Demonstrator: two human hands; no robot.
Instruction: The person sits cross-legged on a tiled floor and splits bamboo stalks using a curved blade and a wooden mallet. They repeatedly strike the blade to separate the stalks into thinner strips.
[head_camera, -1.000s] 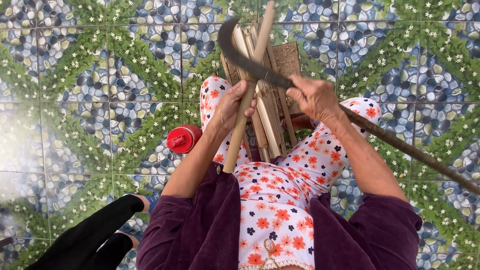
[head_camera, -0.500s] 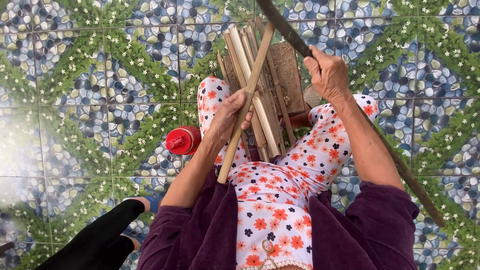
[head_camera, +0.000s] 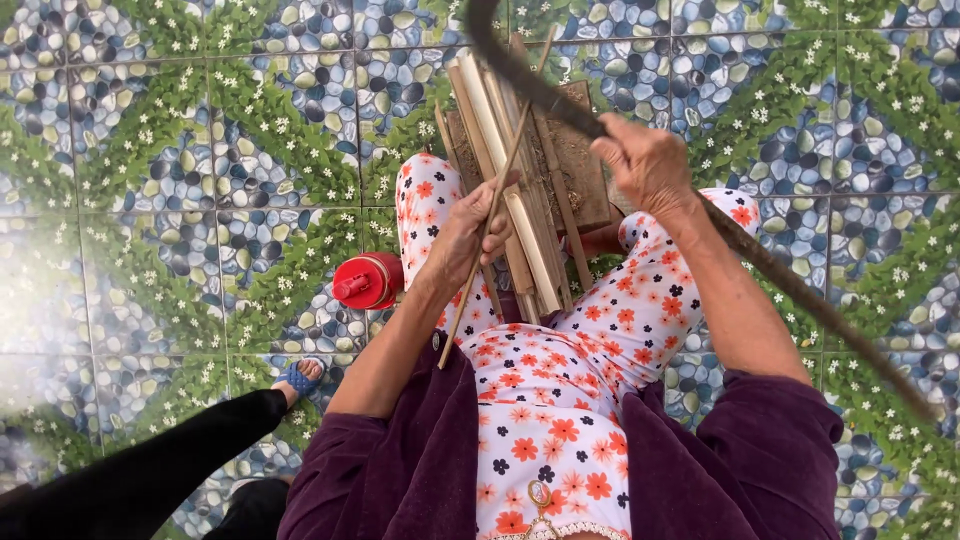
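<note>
Bamboo strips (head_camera: 505, 190) lie in a loose bundle across the seated person's lap, propped on a wooden block (head_camera: 580, 165) beyond the knees; the left hand (head_camera: 470, 235) has its fingers clamped on one thin strip (head_camera: 490, 215), holding it slanted from the near left up toward the far right. A second ago that hand held a thicker pale stick almost upright; now the piece in its grip looks much slimmer and leans further over, which suggests the splitting has gone on and a finer strip is in hand. The right hand (head_camera: 650, 165) has its fingers closed tight round the long dark handle of a curved blade (head_camera: 520, 75); the blade, which sat low across the stick earlier, is now lifted further away and its tip runs out of view at the far edge, while the handle trails off to the near right.

A red capped bottle (head_camera: 368, 280) stands on the tiled floor (head_camera: 180, 180) just left of the left knee; another person's dark sleeve (head_camera: 150, 470) and a blue sandal (head_camera: 300, 377) sit at the near left, well apart from the blade. The bundle itself crowds the space beside the held strip; the long handle sweeps over the right thigh.
</note>
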